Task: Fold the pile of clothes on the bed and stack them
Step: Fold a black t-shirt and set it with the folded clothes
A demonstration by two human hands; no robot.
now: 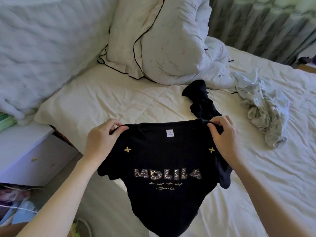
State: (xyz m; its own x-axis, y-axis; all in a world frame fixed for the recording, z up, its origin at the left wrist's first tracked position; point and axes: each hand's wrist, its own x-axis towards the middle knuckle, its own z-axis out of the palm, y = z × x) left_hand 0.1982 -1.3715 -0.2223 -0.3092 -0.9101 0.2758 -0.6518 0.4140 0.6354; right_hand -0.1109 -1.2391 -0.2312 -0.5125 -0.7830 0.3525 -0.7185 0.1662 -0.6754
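Note:
A black T-shirt point(164, 154) with leopard-print lettering, two gold stars and a white neck label hangs spread in front of me over the bed's near edge. My left hand point(102, 139) pinches its left shoulder seam. My right hand point(224, 135) pinches the right shoulder. Behind the shirt a crumpled black garment point(201, 100) lies on the white sheet point(119, 100). A rumpled pale grey-green garment point(263, 106) lies to the right on the bed.
White pillows point(164, 40) with black piping lean at the head of the bed, next to a bunched duvet point(34, 48) on the left. A white nightstand point(30, 151) stands at the left. Grey curtains point(266, 19) hang at the back right.

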